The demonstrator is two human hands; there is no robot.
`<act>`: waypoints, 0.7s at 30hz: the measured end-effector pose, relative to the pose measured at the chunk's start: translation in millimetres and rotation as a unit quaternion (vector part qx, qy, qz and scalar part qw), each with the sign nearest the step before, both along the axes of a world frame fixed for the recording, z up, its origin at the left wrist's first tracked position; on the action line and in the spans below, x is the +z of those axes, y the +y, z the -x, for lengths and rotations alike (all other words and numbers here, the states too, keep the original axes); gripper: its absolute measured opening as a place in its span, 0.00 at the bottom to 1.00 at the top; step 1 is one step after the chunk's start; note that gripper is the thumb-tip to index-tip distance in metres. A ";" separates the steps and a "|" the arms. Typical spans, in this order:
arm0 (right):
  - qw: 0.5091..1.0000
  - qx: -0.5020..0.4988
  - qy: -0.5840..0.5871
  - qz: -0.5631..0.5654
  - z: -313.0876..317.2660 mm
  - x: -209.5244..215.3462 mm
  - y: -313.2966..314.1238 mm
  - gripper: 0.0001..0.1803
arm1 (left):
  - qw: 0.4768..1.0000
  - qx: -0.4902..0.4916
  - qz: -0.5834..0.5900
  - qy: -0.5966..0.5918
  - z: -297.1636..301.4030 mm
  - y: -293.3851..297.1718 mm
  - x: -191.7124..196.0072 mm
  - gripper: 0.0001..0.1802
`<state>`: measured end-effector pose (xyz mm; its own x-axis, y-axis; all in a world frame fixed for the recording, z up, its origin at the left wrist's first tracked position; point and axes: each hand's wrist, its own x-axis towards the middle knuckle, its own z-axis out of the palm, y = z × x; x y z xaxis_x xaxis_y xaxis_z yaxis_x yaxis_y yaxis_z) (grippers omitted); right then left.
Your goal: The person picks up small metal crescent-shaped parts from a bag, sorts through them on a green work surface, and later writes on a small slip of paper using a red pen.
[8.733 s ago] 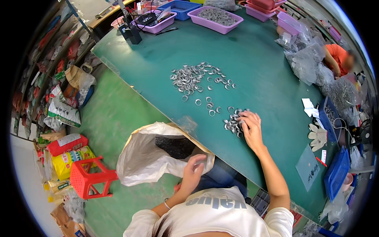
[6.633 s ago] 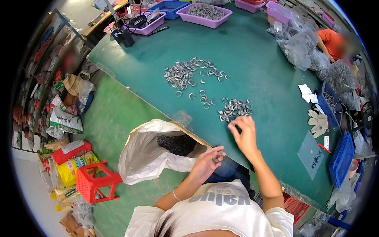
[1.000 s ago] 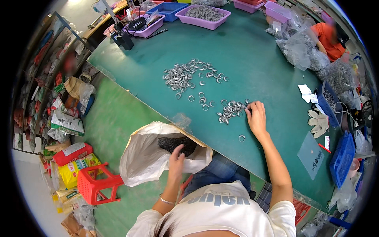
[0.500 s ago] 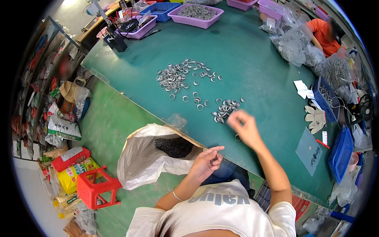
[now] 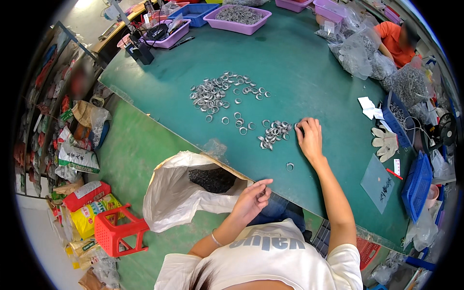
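Note:
My right hand (image 5: 310, 139) reaches over the green table, its fingertips closed down on a small grey metal ring (image 5: 296, 126) at the right edge of a small pile of rings (image 5: 274, 133). One single ring (image 5: 290, 166) lies nearer to me. Farther off and to the left is a larger, spread-out heap of the same rings (image 5: 210, 95). At the table's near edge my left hand (image 5: 252, 200) is held palm up, index finger stretched and the others curled. Something small and dark shows between its fingers, too small to make out. Beside it gapes a white sack (image 5: 166, 203) with dark pieces inside.
A purple tray (image 5: 237, 21) full of metal parts and a blue tray (image 5: 195, 15) stand at the far edge. On the right are a glove (image 5: 385, 144), a blue basket (image 5: 416, 188) and filled plastic bags. A red stool (image 5: 118, 229) stands left; a co-worker in orange sits far right.
My right hand has moved right and away from me, from beside the small pile to the ring at its right edge. The left hand has stayed nearly in place, its fingers shifting slightly.

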<state>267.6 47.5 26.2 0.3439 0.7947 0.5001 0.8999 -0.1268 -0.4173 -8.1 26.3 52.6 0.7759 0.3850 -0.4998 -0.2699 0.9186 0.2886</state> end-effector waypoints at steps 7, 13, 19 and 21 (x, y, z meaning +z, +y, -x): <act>1.000 -0.018 0.010 -0.007 -1.8 -2.5 6.2 0.05 | 0.999 0.025 -0.015 -0.013 1.3 1.5 -1.9 0.16; 0.994 0.001 0.108 -0.005 12.6 8.9 -8.8 0.04 | 0.999 0.020 -0.008 -0.039 2.2 2.3 -8.5 0.15; 0.936 0.232 0.257 0.056 85.1 54.3 -53.2 0.04 | 0.998 0.048 0.016 0.029 -13.9 3.1 14.3 0.16; 0.942 0.281 0.132 0.129 110.0 69.3 -68.3 0.04 | 0.996 0.068 0.050 0.006 -13.4 2.3 10.5 0.16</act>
